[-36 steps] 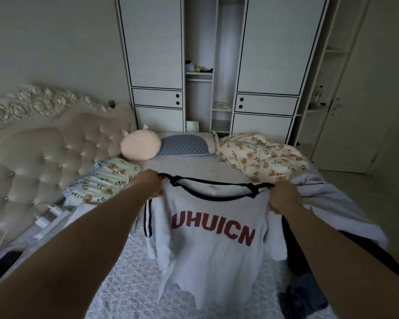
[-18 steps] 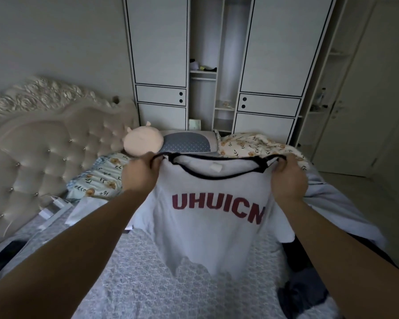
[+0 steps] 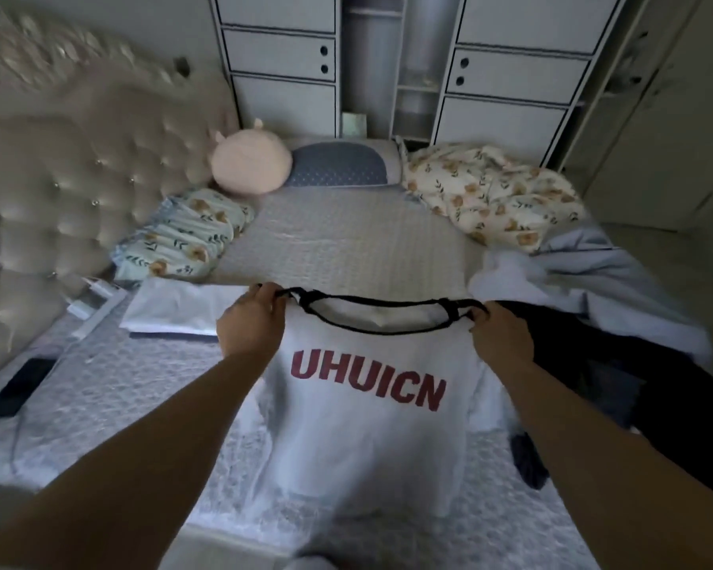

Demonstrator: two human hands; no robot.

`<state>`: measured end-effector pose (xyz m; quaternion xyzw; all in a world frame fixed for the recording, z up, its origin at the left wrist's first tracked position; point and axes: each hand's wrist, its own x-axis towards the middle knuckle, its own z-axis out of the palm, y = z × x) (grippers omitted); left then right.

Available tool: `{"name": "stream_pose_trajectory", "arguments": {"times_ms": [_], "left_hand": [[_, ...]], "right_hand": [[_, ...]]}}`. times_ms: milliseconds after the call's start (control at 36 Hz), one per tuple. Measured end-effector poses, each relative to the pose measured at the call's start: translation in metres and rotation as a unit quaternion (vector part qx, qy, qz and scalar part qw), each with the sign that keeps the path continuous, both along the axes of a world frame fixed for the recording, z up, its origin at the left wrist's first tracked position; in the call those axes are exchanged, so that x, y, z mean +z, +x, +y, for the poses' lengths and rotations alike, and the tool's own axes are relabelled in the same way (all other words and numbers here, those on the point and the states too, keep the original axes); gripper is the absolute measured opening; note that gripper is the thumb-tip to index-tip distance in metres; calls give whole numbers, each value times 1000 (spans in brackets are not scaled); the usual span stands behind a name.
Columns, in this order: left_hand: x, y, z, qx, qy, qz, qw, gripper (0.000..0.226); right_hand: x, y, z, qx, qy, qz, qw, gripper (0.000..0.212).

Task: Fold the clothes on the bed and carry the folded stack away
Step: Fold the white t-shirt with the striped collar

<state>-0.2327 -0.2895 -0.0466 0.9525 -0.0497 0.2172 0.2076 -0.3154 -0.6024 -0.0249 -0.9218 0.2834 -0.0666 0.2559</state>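
Note:
A white T-shirt [image 3: 363, 442] with a black collar and red letters hangs spread between my hands over the near part of the bed [image 3: 346, 240]. My left hand [image 3: 250, 322] grips its left shoulder beside the collar. My right hand [image 3: 501, 339] grips its right shoulder. The shirt's lower part drapes down toward the bed's near edge. A folded white garment [image 3: 173, 308] lies flat on the bed just left of my left hand. Dark clothes [image 3: 618, 388] and a pale blue garment [image 3: 593, 277] lie heaped to the right.
A padded headboard [image 3: 71, 191] runs along the left. A pink plush [image 3: 250, 162], a grey pillow [image 3: 338, 164] and two floral bundles [image 3: 499, 191] sit at the far end before a white wardrobe [image 3: 511, 76]. A phone [image 3: 19, 386] and charger [image 3: 95, 294] lie left.
My hands have lowered the shirt toward the bed, and my view has tipped downward. Both hands keep their grip on the shoulders.

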Motion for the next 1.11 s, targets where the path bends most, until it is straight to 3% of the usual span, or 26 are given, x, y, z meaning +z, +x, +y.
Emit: {"name": "stream_pose_trajectory", "arguments": {"times_ms": [83, 167, 250, 361, 444, 528, 583, 667, 750, 833, 1000, 1111], "left_hand": [[-40, 20, 5, 6, 20, 62, 998, 21], [-72, 52, 10, 59, 0, 173, 983, 22], [-87, 105, 10, 65, -12, 259, 964, 25], [-89, 200, -6, 36, -27, 296, 954, 29], [-91, 274, -32, -39, -78, 262, 961, 30], [-104, 326, -60, -162, -181, 260, 935, 62], [-128, 344, -71, -181, -193, 276, 924, 78], [-188, 342, -75, -187, -125, 348, 910, 83], [-257, 317, -70, -195, 25, 418, 887, 78], [-320, 292, -64, -227, 150, 444, 854, 72], [-413, 259, -51, -265, 224, 436, 830, 63], [-444, 246, -36, -273, 242, 392, 845, 70]], "right_hand": [[-43, 21, 2, -9, 58, 69, 996, 30], [-78, 54, 4, -30, 193, 147, 970, 28], [-94, 103, 3, -60, 243, 167, 954, 27], [-88, 188, -11, -52, 162, 154, 973, 35], [-79, 257, -18, -52, 141, 67, 986, 35], [-95, 309, -21, -46, 209, -10, 977, 60], [-122, 323, -14, -28, 214, -8, 976, 78], [-190, 320, 3, 46, 199, 72, 976, 86], [-264, 301, 25, 94, 190, 206, 955, 86], [-326, 286, 47, 132, 162, 284, 936, 80], [-405, 277, 80, 180, 37, 297, 937, 66], [-434, 266, 97, 198, -20, 273, 941, 59]]}}
